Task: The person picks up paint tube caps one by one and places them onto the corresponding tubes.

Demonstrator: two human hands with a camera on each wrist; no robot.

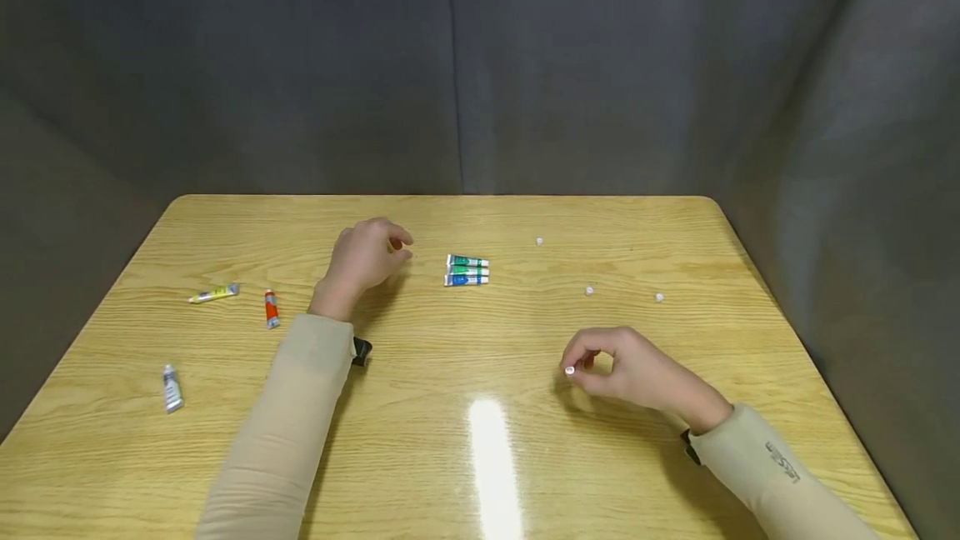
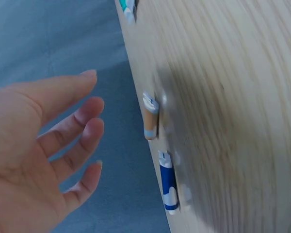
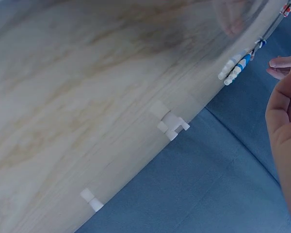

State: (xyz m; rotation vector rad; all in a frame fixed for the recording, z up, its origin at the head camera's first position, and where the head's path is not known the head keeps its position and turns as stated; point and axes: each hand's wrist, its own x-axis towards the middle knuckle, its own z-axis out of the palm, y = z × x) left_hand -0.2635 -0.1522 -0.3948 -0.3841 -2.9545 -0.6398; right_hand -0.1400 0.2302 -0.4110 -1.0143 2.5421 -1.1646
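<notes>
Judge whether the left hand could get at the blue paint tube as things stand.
Probably yes: the left hand holds nothing, and in the head view only bare tabletop separates its fingertips from the blue paint tube, nearest in its group.

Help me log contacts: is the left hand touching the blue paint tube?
Apart. The head view shows wooden tabletop between the left hand and the blue paint tube.
</notes>
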